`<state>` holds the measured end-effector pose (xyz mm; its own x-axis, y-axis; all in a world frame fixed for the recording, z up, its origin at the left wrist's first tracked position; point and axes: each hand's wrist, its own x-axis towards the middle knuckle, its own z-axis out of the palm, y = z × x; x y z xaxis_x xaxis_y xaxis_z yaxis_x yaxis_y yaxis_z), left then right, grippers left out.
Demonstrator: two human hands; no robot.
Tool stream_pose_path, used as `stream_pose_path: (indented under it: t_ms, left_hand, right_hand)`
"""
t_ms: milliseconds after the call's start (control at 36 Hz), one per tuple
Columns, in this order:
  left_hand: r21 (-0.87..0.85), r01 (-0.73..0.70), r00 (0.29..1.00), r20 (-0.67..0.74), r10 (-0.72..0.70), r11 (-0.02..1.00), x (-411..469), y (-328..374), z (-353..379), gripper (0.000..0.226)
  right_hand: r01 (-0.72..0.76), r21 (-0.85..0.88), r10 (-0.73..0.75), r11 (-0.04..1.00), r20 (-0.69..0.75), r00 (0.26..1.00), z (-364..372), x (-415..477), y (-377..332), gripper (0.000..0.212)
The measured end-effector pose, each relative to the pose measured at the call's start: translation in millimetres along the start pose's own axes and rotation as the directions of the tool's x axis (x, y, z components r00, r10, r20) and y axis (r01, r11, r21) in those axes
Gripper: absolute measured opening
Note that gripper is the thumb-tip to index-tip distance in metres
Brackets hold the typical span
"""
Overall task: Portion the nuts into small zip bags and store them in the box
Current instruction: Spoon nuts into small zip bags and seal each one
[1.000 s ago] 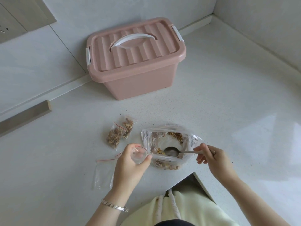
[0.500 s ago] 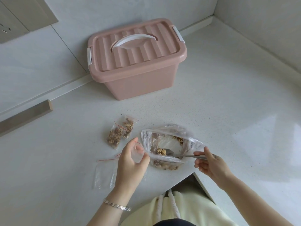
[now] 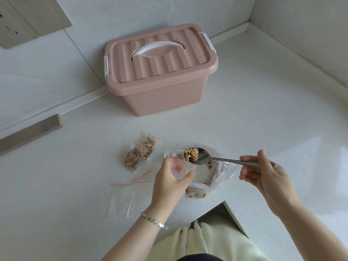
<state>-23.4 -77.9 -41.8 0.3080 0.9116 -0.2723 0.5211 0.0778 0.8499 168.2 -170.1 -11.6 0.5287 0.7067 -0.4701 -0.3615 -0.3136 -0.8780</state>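
Several empty zip bags (image 3: pixel 120 199) lay flat at the left of the surface (image 3: pixel 263 119), red seal strips up. Just beyond them sat two filled bags (image 3: pixel 140 153), touching each other. Behind these, against the wall, stood the pink box (image 3: pixel 163 95) with its lid (image 3: pixel 160 55) on, so nothing appeared to have been stored yet.

Nearer the person, the left hand (image 3: pixel 169 185) was curled round a small open bag (image 3: pixel 178 168), thumb and fingers holding its mouth wide and tilted toward the right. Beside it slumped the large supply bag (image 3: pixel 222 172), with walnut pieces still showing in its folds.

The change was in the spoon (image 3: pixel 204 157). Half a second earlier its bowl was down inside the supply bag. Now it was raised over that bag's far rim, carrying a heap of nuts (image 3: pixel 191 154), and it hung just beside the small bag's mouth. The right hand (image 3: pixel 263 174) pinched the handle's end between thumb and fingers.

By my reading the scoop was done and the third portion was ready to be tipped in. The nuts sat piled at the spoon's tip, so a careless tilt could spill them.
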Motion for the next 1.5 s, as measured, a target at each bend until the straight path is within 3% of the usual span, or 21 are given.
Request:
stream_pose_path:
  t_ms: [139, 306, 389, 444, 556, 722, 833, 972, 1111, 1222, 1500]
  left_hand:
    - [-0.061, -0.008, 1.0, 0.016, 0.009, 0.998, 2, 8, 4, 0.041]
    - [-0.066, -0.054, 0.999, 0.0, 0.054, 0.996, 4, 10, 6, 0.033]
    - [-0.054, -0.081, 0.997, -0.013, 0.081, 0.995, 3, 6, 5, 0.028]
    - [-0.076, -0.067, 0.998, -0.022, 0.066, 0.995, 2, 4, 2, 0.028]
    - [-0.128, -0.071, 0.994, -0.094, 0.059, 0.989, -1, -2, -6, 0.031]
    - [-0.139, -0.092, 0.981, -0.18, 0.066, 0.986, -6, -14, -19, 0.035]
    - [-0.12, -0.069, 0.976, -0.213, 0.042, 0.99, -8, -21, -25, 0.035]
    - [-0.134, -0.043, 0.979, -0.203, 0.015, 0.99, -13, -24, -27, 0.033]
    - [-0.119, -0.032, 0.983, -0.185, 0.009, 0.992, -15, -26, -26, 0.03]
    - [-0.126, -0.039, 0.983, -0.185, 0.016, 0.991, -16, -23, -25, 0.032]
    - [-0.102, -0.085, 0.987, -0.143, 0.07, 0.991, -14, -14, -20, 0.042]
  right_hand:
    - [0.237, -0.122, -0.234, 0.964, 0.043, 0.971, 15, -15, -13, 0.052]
    - [0.527, -0.452, -0.501, 0.72, 0.187, 0.845, 21, -31, -16, 0.046]
    - [0.602, -0.486, -0.59, 0.634, 0.199, 0.783, 20, -34, -18, 0.046]
    - [0.582, -0.481, -0.6, 0.656, 0.138, 0.788, 18, -31, -21, 0.038]
    - [0.445, -0.474, -0.477, 0.76, 0.06, 0.877, 10, -12, -9, 0.034]
    - [0.3, -0.559, -0.286, 0.773, 0.116, 0.951, 1, 11, 36, 0.026]
    - [0.251, -0.537, -0.201, 0.805, 0.151, 0.968, 3, 12, 56, 0.016]
    - [0.155, -0.483, -0.081, 0.862, 0.171, 0.982, 9, 13, 76, 0.022]
    - [-0.097, -0.351, 0.14, 0.931, 0.099, 0.985, 11, 16, 79, 0.036]
    - [-0.267, -0.257, 0.284, 0.929, 0.031, 0.958, 10, 20, 78, 0.042]
    - [-0.254, -0.156, 0.252, 0.955, -0.033, 0.967, -6, 22, 64, 0.042]
